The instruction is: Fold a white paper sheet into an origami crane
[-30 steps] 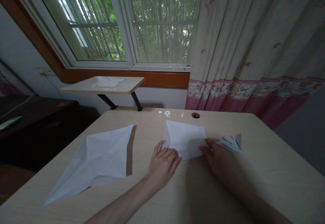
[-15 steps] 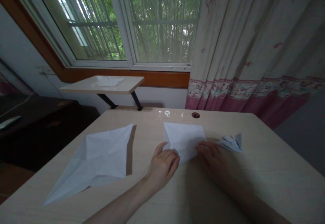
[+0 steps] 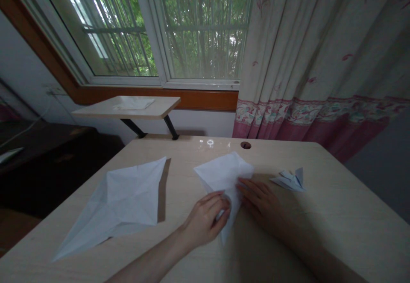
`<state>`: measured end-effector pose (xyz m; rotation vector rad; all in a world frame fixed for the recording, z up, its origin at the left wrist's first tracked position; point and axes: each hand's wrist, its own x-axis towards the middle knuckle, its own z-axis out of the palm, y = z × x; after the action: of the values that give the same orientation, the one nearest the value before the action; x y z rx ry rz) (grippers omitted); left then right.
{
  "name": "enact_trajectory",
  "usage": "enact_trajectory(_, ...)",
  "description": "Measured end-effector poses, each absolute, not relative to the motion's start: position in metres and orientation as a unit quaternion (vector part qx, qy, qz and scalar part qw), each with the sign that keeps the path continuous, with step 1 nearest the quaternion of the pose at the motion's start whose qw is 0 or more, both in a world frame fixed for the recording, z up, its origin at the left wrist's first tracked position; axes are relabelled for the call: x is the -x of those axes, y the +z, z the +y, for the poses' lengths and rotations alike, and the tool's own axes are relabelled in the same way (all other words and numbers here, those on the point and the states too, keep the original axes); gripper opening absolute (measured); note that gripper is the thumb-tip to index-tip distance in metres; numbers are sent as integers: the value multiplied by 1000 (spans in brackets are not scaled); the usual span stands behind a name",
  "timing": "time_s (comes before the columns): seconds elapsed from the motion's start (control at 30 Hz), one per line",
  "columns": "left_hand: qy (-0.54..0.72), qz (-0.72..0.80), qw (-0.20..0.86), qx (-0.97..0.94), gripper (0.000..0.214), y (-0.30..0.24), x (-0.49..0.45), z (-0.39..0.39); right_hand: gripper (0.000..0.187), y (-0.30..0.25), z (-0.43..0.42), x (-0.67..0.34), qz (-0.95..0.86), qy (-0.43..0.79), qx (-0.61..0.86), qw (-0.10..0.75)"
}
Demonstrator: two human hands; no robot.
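A folded sheet of white paper (image 3: 221, 167) lies on the desk in front of me, its corners pointing left, to the back and towards me. My left hand (image 3: 209, 214) has its fingers curled over the paper's lower left part, thumb and fingertips close together in a pinch. Stretched fingers of my right hand (image 3: 259, 197) rest on the paper's right edge; its thumb is partly hidden. Just beyond that hand sits a small folded paper shape (image 3: 290, 179) with a raised point. To the left lies a larger creased paper (image 3: 133, 197), partly lifted off the desk.
The pale wooden desk (image 3: 333, 214) has a round cable hole (image 3: 246, 145) near its back edge. A small raised shelf (image 3: 163, 105) at the back left bears white paper or tissue (image 3: 134, 102). A curtain (image 3: 288, 60) hangs behind the right side.
The folded sheet has turned on the desk, so one corner now points towards me. My right hand has shifted slightly left; my left hand has come a little nearer to me.
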<state>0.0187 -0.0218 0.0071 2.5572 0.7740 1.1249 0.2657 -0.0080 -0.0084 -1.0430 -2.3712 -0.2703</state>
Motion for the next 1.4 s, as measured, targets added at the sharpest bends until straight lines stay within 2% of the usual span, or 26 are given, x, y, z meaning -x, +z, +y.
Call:
enact_trajectory(0.27, 369, 258, 116, -885, 19, 7, -20, -21, 40, -8, -7, -265, -880, -78, 386, 264)
enact_trajectory(0.4, 347, 338, 66, -872, 23, 8, -21, -21, 37, -11, -6, -264, -877, -64, 391, 271)
enact_trajectory(0.53, 320, 397, 74, -857, 24, 8, -22, -20, 36, -15, -5, -264, -877, -53, 393, 270)
enact_trajectory(0.93, 297, 353, 84, -883, 17, 5, -21, -20, 32, -15, -5, -264, -879, -57, 401, 253)
enact_trajectory(1.4, 191, 353, 65, -913, 43, 11, -21, -20, 47, -11, -8, -265, -868, -3, 423, 260)
